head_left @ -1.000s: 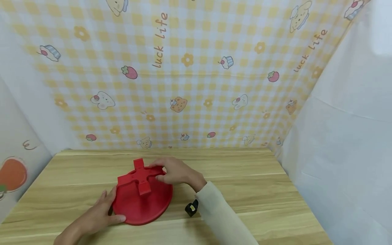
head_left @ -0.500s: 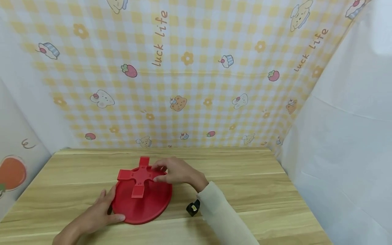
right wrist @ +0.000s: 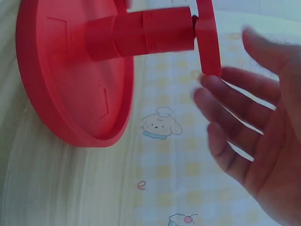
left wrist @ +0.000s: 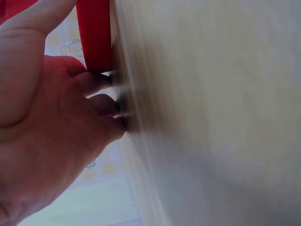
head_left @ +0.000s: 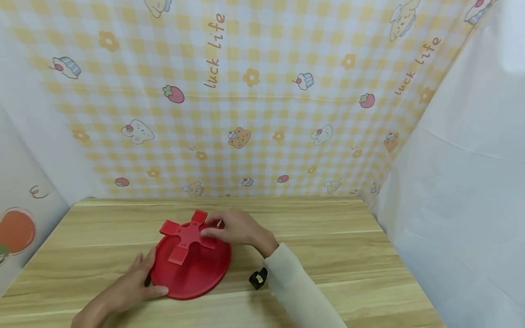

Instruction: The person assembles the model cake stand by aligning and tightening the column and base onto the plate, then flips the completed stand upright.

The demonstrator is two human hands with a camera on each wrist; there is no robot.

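Observation:
In the head view, a red round base (head_left: 193,284) stands on the table, with a four-armed red cross piece (head_left: 190,235) carrying printed numbers on top. The right wrist view shows a red column (right wrist: 150,30) joining the two. My left hand (head_left: 131,282) holds the left rim of the base, thumb on the near side, fingers along the outside. My right hand (head_left: 235,228) is at the right of the cross piece, fingers loosely bent and spread. Its fingertips meet an arm end (right wrist: 210,52) in the right wrist view, while the thumb stands apart there.
A small black object with a yellow patch (head_left: 258,279) lies on the wooden table (head_left: 328,255), beside the right sleeve (head_left: 295,284). A yellow checked cloth (head_left: 262,114) hangs behind the table, and white sheets (head_left: 463,150) line the sides.
The cross piece has turned clockwise as seen from above, with the right hand beside it. My left hand and the round base have stayed where they were.

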